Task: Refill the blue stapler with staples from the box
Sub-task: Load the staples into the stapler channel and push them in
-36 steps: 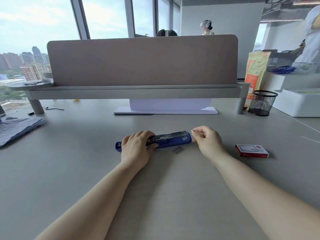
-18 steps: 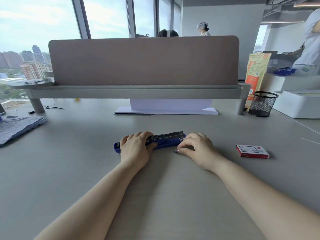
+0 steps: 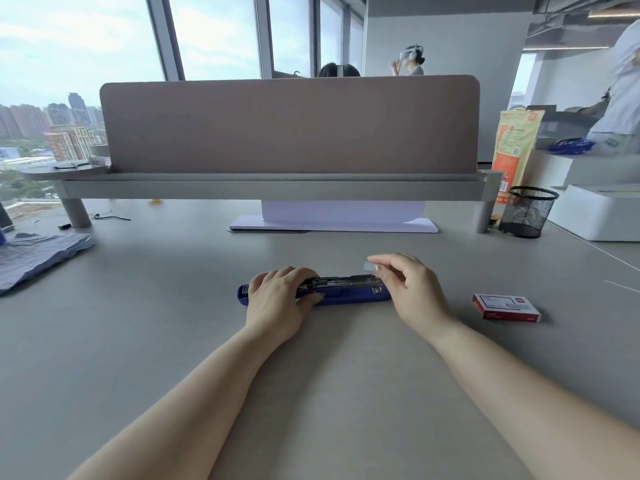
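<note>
The blue stapler (image 3: 349, 296) lies flat on the grey desk, opened out, with its metal staple channel facing up. My left hand (image 3: 280, 299) presses down on the stapler's left half and covers it. My right hand (image 3: 408, 285) hovers at the stapler's right end, and its fingertips pinch a small grey strip of staples (image 3: 370, 266) just above the channel. The red and white staple box (image 3: 506, 307) lies closed on the desk to the right of my right hand.
A black mesh pen cup (image 3: 526, 211) and a white box (image 3: 599, 211) stand at the back right. A desk divider (image 3: 291, 126) on a raised shelf spans the back, with a white sheet (image 3: 332, 223) beneath it. Blue-grey cloth (image 3: 34, 251) lies at the left. People stand beyond.
My right hand went down to the desk beside the stapler, picked up the loose strip of staples, and lifted it above the stapler's right end. My left hand stayed on the stapler.
</note>
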Demonstrator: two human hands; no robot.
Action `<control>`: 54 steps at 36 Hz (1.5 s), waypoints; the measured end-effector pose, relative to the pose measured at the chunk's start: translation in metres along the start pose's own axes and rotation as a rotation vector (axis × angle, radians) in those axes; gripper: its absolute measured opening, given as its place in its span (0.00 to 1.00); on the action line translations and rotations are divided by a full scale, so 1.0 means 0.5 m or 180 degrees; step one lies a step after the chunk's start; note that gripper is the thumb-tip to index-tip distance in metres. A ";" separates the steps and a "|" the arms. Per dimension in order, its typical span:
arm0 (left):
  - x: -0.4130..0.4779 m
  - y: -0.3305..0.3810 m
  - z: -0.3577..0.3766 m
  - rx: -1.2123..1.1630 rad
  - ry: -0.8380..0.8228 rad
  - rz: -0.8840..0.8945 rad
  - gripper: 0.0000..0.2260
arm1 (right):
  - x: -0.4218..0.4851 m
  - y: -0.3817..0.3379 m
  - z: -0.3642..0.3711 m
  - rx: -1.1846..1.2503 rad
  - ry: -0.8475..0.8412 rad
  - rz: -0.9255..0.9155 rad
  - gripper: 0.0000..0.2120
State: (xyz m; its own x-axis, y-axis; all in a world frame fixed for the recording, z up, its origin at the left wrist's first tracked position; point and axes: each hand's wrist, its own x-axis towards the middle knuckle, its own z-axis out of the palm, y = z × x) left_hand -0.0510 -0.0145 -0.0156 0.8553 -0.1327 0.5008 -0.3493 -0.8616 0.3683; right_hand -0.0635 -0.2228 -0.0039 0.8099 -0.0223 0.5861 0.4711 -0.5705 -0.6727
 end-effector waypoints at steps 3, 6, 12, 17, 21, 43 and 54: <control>0.000 0.001 -0.001 -0.0038 -0.0018 0.0022 0.09 | 0.000 -0.001 0.000 0.0033 -0.0092 0.0069 0.10; 0.001 0.002 -0.001 -0.0046 -0.0015 0.0039 0.09 | 0.001 0.001 0.001 0.0030 -0.0089 0.0081 0.10; 0.002 0.004 -0.001 -0.0073 -0.0018 0.0077 0.09 | 0.003 0.007 0.003 -0.0250 -0.0082 -0.0152 0.08; 0.001 0.003 -0.001 -0.0068 -0.0017 0.0104 0.09 | -0.001 0.013 0.012 -0.0244 -0.0371 -0.0224 0.08; 0.002 0.004 -0.001 -0.0052 -0.0017 0.0128 0.09 | 0.003 0.014 0.016 -0.0227 -0.0431 -0.0115 0.09; 0.001 0.002 0.000 -0.0057 0.0014 0.0190 0.09 | 0.005 0.032 0.019 -0.0225 -0.0566 0.0145 0.09; 0.008 -0.003 0.007 0.0174 -0.0263 0.0042 0.11 | 0.006 0.039 0.016 -0.0313 -0.0506 0.0434 0.12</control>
State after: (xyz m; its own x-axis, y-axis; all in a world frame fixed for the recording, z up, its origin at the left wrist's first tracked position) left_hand -0.0457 -0.0153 -0.0168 0.8802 -0.1823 0.4382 -0.3413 -0.8846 0.3177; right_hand -0.0488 -0.2273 -0.0188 0.9122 0.0204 0.4092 0.3236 -0.6486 -0.6889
